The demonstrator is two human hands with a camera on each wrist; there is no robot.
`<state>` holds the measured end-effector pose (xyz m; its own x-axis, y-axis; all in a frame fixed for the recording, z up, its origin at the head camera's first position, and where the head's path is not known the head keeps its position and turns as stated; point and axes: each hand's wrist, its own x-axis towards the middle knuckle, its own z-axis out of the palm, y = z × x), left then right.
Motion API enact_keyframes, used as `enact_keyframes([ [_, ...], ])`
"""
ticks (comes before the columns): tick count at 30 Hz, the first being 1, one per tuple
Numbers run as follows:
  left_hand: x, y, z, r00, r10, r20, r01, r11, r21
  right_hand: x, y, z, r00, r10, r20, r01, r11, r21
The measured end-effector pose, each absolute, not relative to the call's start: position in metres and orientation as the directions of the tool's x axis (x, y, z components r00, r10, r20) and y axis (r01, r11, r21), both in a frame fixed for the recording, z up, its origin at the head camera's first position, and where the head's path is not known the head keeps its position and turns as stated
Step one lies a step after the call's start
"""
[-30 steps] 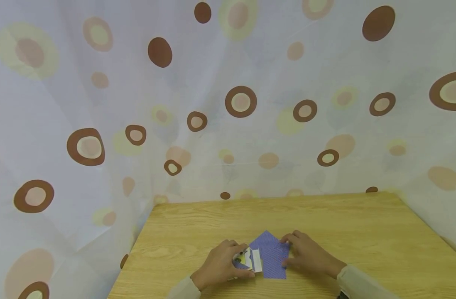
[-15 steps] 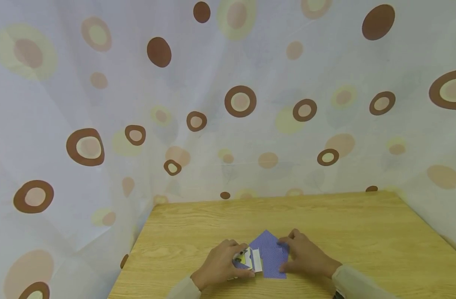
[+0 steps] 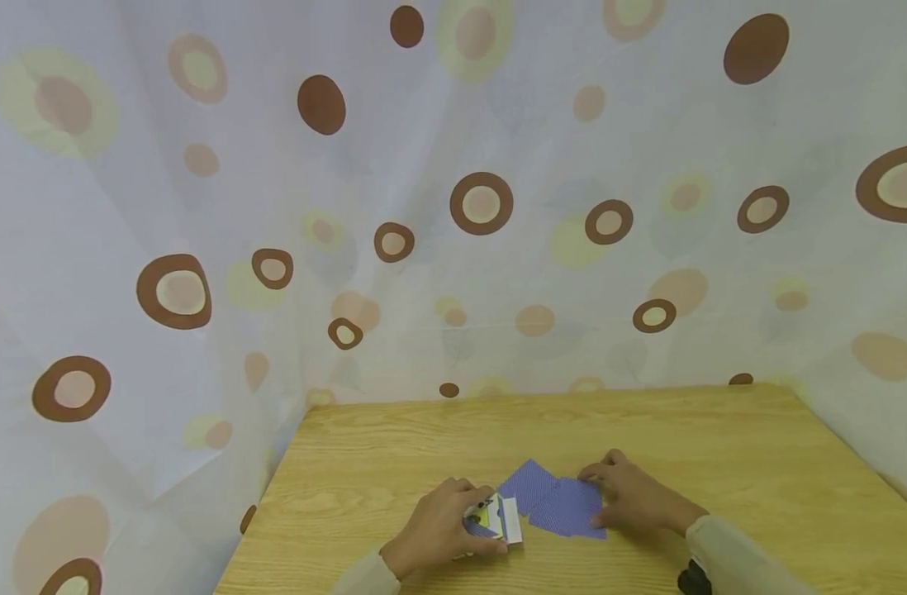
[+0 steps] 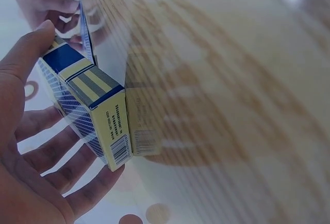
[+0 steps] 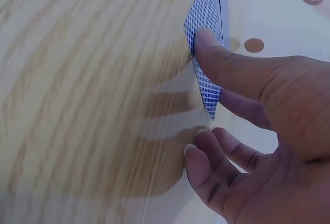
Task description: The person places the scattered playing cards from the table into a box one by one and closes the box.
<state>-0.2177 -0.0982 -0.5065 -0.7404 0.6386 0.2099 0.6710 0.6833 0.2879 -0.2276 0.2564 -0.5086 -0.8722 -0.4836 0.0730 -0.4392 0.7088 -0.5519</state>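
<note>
My left hand (image 3: 440,525) grips a small cream-and-blue playing card box (image 3: 511,521), thumb on one side and fingers on the other. The box's end panel with a barcode (image 4: 121,150) faces the left wrist camera, and its flap stands out toward the right. Blue-backed playing cards (image 3: 568,506) lie fanned on the table beside it. My right hand (image 3: 639,496) holds these cards at their right side, index finger at the far edge and thumb (image 5: 207,42) on the patterned back. Another card (image 3: 526,483) shows partly beneath them, turned like a diamond.
A wooden table (image 3: 394,438) with a glossy surface carries everything. Behind and beside it hangs a white sheet (image 3: 424,281) with brown and beige circles. Something black (image 3: 694,578) shows at the right sleeve (image 3: 736,554).
My right hand first moved slightly left over the cards, then drew the upper ones right, fanning them and exposing more of the card beneath. My left hand and the box have stayed put.
</note>
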Motion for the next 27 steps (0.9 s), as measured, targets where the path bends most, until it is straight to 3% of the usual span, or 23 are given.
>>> enact_keyframes([
  [11,-0.218,-0.099,-0.507,-0.740,0.638,0.212,0.671,0.683,0.287,-0.226,0.269,-0.500,-0.943,-0.332,0.031,-0.300,0.803,-0.515],
  [18,-0.217,-0.100,-0.508,-0.751,0.629,0.199,0.659,0.694,0.291,-0.232,0.270,-0.495,-0.851,-0.525,0.021,-0.452,0.711,-0.540],
  [27,-0.218,-0.100,-0.507,-0.742,0.635,0.215,0.670,0.683,0.291,-0.230,0.264,-0.486,-0.827,-0.555,-0.090,-0.400,0.694,-0.598],
])
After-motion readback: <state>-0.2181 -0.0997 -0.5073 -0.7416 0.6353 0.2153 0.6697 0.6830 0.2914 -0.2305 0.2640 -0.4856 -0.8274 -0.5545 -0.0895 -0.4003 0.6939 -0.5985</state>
